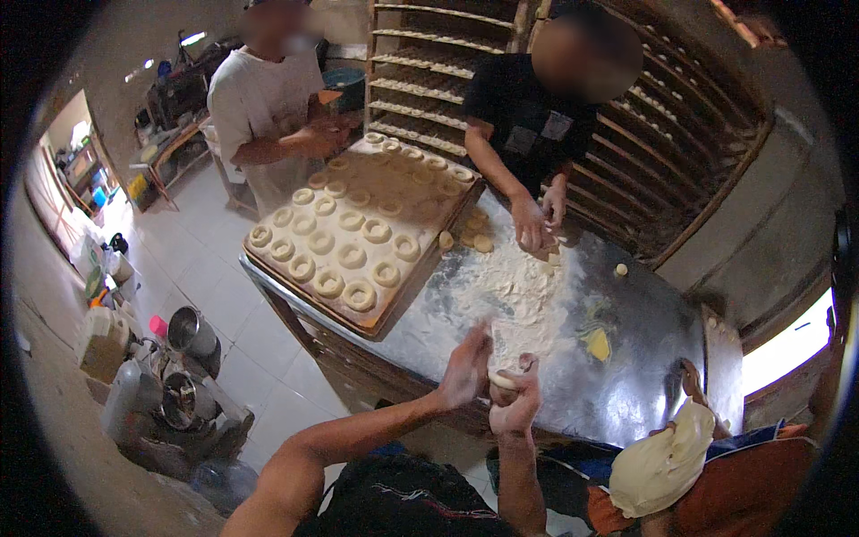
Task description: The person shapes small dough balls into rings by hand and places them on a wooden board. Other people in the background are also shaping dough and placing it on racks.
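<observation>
Head view, the only one. A pale, smooth ring of dough [503, 380], thick and rounded in section, sits up in the wearer's right hand [513, 410], just above the near edge of the surface. Right fingers curled round it, clamped on the dough. Left hand [467, 367] close beside, motion-blurred; cannot tell whether its fingers are apart or together, or touch the ring.

The shiny grey metal surface [649, 376]: a broad patch of white flour [519, 291] across its middle, a yellow greasy-looking lump [597, 344] to the right. Left side carries a wide brown wooden tray [429, 210] with rows of pale dough rings [320, 242]; small dough pieces [483, 242] lie by its right edge.

Across the surface, a person in a black shirt [537, 134], hands low at the flour; to the left, another in a white shirt [259, 107]. Lower right, a large slack mass of cream dough [660, 461].

Room: tall wooden rack [370, 63] with loaded shelves behind; pale tiled floor [268, 376]; round metal pot [204, 338] at left.
</observation>
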The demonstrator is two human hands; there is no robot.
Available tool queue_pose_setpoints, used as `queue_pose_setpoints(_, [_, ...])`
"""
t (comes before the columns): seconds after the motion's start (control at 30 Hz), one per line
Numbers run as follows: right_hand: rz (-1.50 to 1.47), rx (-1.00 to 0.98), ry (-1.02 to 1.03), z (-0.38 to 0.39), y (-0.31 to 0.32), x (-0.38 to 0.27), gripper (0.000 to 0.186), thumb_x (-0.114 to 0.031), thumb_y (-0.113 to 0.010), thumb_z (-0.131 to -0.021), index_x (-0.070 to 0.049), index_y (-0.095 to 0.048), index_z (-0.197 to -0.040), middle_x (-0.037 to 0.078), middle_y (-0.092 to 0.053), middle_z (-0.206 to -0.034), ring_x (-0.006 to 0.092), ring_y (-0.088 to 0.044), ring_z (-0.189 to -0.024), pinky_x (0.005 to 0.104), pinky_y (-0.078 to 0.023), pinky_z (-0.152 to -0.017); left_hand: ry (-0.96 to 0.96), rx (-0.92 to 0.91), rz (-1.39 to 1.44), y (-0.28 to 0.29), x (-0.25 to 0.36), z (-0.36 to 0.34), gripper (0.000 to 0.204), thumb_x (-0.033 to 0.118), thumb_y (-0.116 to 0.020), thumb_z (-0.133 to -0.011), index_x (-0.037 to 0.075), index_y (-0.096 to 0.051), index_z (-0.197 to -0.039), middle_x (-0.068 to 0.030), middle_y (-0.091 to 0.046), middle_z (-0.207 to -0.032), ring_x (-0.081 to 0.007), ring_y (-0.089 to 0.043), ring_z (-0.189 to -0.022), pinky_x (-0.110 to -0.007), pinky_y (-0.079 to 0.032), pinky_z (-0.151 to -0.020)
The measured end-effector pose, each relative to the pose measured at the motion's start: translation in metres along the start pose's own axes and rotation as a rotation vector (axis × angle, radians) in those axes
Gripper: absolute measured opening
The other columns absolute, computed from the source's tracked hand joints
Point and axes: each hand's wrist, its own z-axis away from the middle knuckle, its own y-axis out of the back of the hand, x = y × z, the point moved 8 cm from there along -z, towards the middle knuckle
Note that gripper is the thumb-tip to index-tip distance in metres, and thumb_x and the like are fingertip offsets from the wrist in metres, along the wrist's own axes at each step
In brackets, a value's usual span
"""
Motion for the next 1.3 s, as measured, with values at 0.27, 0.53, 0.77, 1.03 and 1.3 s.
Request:
queue_pose_setpoints(0.27, [0.032, -0.233, 0.016, -0.054, -0.02, 0.029, 0.023, -0.02, -0.046, -0.091, -0.014, -0.039, -0.112, 0.006, -0.054, -0.082, 0.0152, -0.051, -0.063, 0.0267, -0.042, -0.056, -0.264, -0.013, -0.277, 0.036, 0.03, -0.021, 0.043, 0.014, -0.043, -0.099, 0.008, -0.037, -0.141, -0.0065, -0.049, -0.086, -0.0173, -0.046, -0.073, -0.03, -0.044, -0.069])
queue_pose_setpoints(0.53, [0.15, -0.105, -0.072, -0.119, -0.04, 0.092, 0.049, -0.037, -0.042, -0.097, -0.009, -0.033, -0.135, 0.01, -0.058, -0.104, 0.0163, -0.057, -0.09, 0.0313, -0.048, -0.076, -0.314, 0.105, -0.416, 0.103, 0.033, -0.066, 0.042, 0.007, -0.045, -0.095, 0.006, -0.042, -0.137, -0.0093, -0.052, -0.087, -0.0209, -0.052, -0.074, -0.033, -0.048, -0.071])
queue_pose_setpoints(0.77, [0.573, 0.111, 0.173, -0.18, -0.071, 0.092, 0.039, -0.038, -0.043, -0.095, -0.002, -0.059, -0.097, 0.004, -0.057, -0.105, 0.0156, -0.055, -0.082, 0.0295, -0.043, -0.077, -0.109, 0.239, -0.416, 0.17, 0.005, -0.107, 0.037, 0.025, -0.042, -0.1, 0.002, -0.049, -0.128, -0.0071, -0.049, -0.077, -0.0172, -0.045, -0.066, -0.03, -0.04, -0.057])
queue_pose_setpoints(1.03, [0.636, 0.324, -0.034, -0.184, -0.066, 0.126, 0.042, -0.035, -0.041, -0.097, -0.003, -0.048, -0.124, 0.01, -0.058, -0.107, 0.0188, -0.057, -0.095, 0.0299, -0.046, -0.082, -0.019, 0.228, -0.446, 0.194, -0.013, -0.117, 0.04, 0.01, -0.061, -0.083, 0.011, -0.053, -0.122, -0.0062, -0.053, -0.083, -0.0161, -0.053, -0.062, -0.029, -0.043, -0.054])
queue_pose_setpoints(1.3, [0.415, 0.023, -0.015, -0.205, -0.112, 0.116, 0.032, -0.02, -0.038, -0.094, -0.008, -0.042, -0.124, 0.006, -0.05, -0.104, 0.0141, -0.049, -0.091, 0.0278, -0.042, -0.078, -0.54, 0.192, -0.592, 0.191, 0.028, -0.119, 0.044, 0.002, -0.059, -0.084, 0.012, -0.053, -0.127, -0.0103, -0.059, -0.089, -0.0205, -0.058, -0.068, -0.032, -0.047, -0.056])
